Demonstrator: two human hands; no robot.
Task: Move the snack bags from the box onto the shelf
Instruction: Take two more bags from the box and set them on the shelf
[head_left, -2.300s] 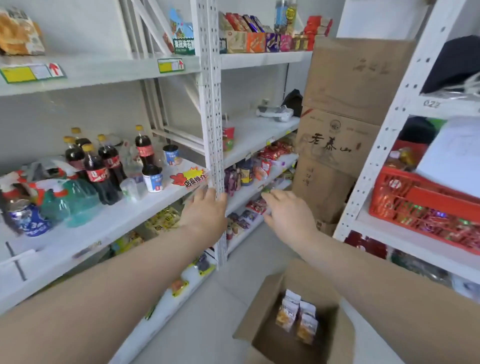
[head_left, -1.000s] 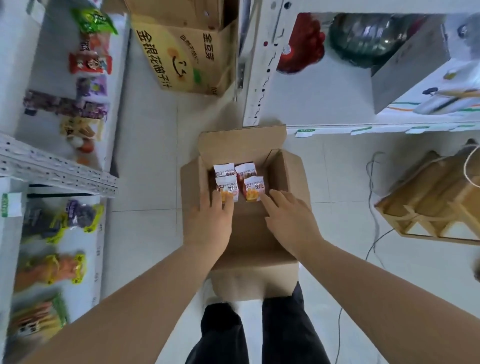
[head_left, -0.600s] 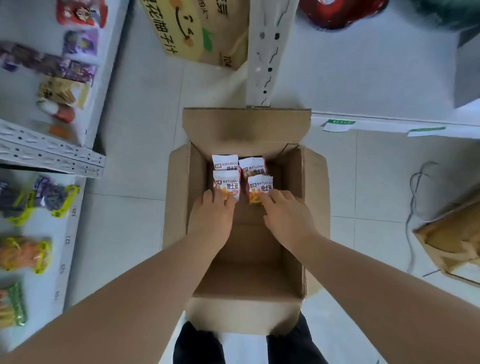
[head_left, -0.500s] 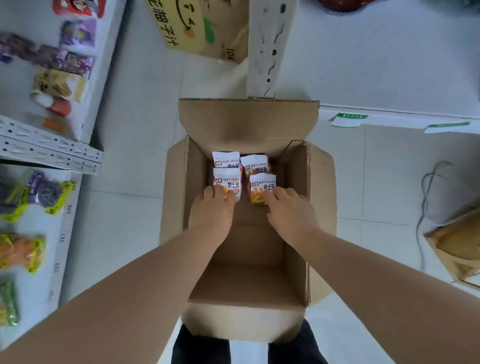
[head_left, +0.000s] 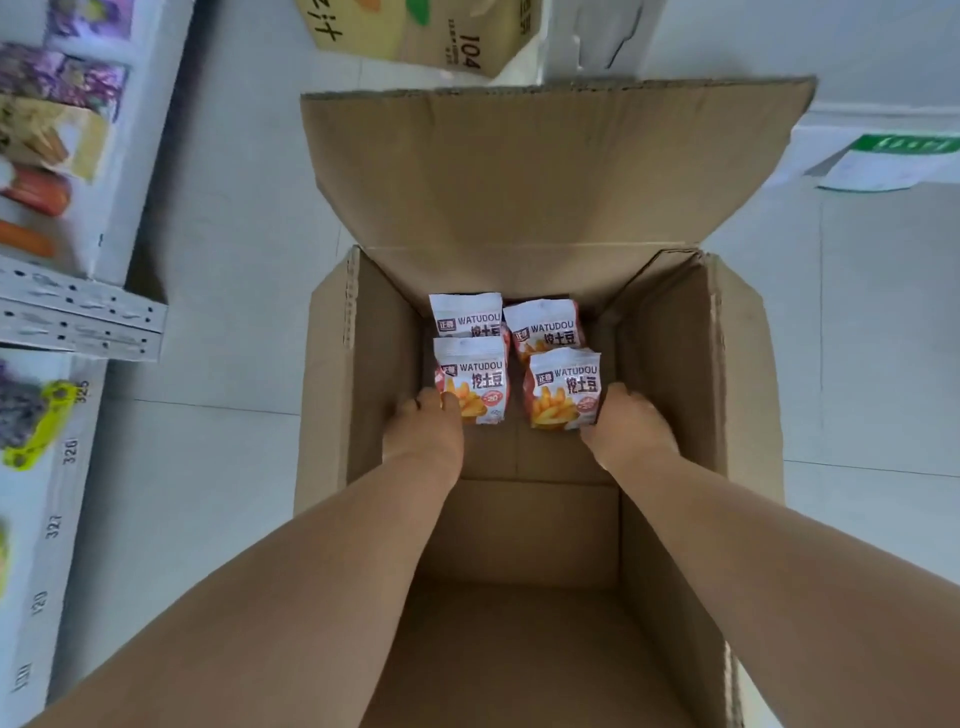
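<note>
Reaching into box, left grip clasping near-left bag, right grip clasping near-right bag

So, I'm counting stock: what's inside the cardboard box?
The box holds four snack bags in two rows; left hand and right hand reach the front pair. Anything under or behind them is covered.

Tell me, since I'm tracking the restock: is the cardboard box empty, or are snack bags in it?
Not empty: four WATUDOU snack bags show at the far end of the cardboard box; more beneath, cannot tell.
</note>
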